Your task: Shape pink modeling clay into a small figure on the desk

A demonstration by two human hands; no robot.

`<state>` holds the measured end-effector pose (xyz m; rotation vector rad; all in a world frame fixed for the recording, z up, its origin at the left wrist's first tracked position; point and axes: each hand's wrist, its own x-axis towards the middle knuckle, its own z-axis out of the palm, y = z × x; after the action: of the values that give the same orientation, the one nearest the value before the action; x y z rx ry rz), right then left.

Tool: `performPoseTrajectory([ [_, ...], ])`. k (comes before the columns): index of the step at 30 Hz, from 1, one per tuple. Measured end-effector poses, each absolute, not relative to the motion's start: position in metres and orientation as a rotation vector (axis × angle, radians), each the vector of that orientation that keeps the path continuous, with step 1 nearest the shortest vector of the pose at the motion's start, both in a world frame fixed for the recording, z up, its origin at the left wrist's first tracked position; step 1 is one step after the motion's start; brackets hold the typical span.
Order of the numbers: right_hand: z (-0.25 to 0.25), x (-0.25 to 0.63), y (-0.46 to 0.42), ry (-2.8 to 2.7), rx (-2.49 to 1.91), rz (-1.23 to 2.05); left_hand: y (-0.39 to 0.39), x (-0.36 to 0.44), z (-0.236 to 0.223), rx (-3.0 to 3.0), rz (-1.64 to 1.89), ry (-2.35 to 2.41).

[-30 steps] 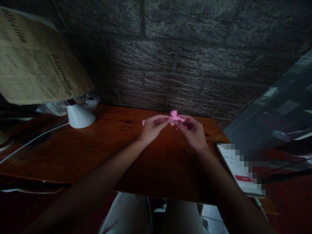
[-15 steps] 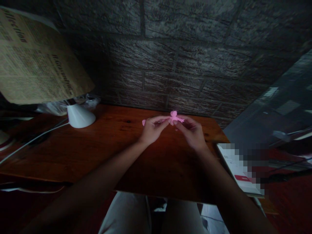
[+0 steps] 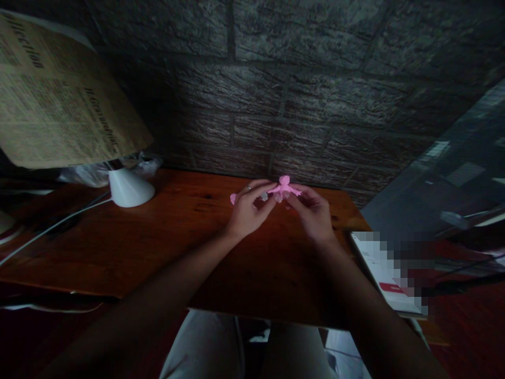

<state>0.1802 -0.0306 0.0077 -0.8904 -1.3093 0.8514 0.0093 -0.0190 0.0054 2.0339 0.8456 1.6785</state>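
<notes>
We face a dark block wall (image 3: 252,95) across the upper frame, with a wooden table (image 3: 177,216) spanning the middle. A lamp (image 3: 71,100) with a newsprint shade fills the upper left; a pale-screened device (image 3: 374,268), partly pixelated, sits at lower right. Near the centre, our left hand (image 3: 249,210) and right hand (image 3: 315,215) are nearly closed, thumbs and fingers pinching a pink figure (image 3: 284,181) from either side. A smaller pink piece (image 3: 233,199) shows just beside our left hand; its support we cannot tell.
</notes>
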Motion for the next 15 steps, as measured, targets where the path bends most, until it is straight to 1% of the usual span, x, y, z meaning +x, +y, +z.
performPoseTrajectory([
  [5, 0.0071, 0.1805, -0.0301, -1.309, -0.901, 0.849, -0.0216, 0.0096, 0.0046, 2.113, 1.635, 0.824],
  [15, 0.0032, 0.1798, -0.0299, -1.320, -0.881, 0.846, -0.0206, 0.0098, 0.0016, 2.043, 1.564, 0.768],
])
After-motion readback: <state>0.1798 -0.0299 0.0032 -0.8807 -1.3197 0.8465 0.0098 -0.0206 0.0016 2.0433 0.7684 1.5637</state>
